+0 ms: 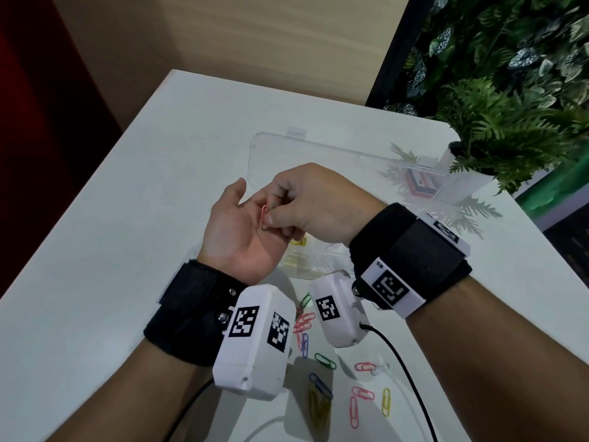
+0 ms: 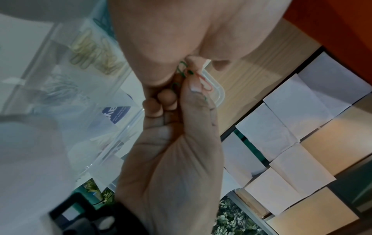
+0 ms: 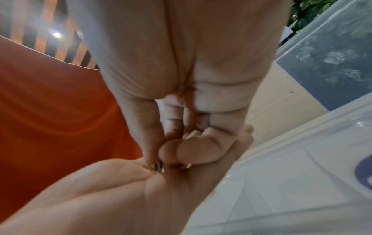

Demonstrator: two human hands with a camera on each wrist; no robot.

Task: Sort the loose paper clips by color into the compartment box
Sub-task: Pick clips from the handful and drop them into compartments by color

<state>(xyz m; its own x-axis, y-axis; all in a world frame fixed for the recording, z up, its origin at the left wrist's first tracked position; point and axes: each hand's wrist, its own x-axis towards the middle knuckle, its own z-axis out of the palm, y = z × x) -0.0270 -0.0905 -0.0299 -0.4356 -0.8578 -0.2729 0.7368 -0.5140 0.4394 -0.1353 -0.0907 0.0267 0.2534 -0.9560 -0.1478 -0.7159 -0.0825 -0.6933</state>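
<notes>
Pinching a pink paper clip point(image 1: 264, 215) at its thin wire loop, the right hand point(image 1: 314, 204) is closing thumb and forefinger on it while the other fingers are curling under; a green clip point(image 2: 182, 70) is showing beside the pink one in the left wrist view, caught between the two hands. The left hand point(image 1: 242, 229) is lying palm up beneath, its fingers curling around the clips (how many it is holding cannot be told). Both hands are hovering above the clear compartment box point(image 1: 310, 258), where yellow clips point(image 2: 88, 52) are sitting in one compartment, with its lid point(image 1: 334, 161) lying open behind. Loose clips point(image 1: 361, 393) in pink, green, blue and yellow are lying scattered on the white table point(image 1: 95, 250) nearer the person. A potted fern point(image 1: 497, 129) is standing at the table's far right corner, against a leafy wall.
</notes>
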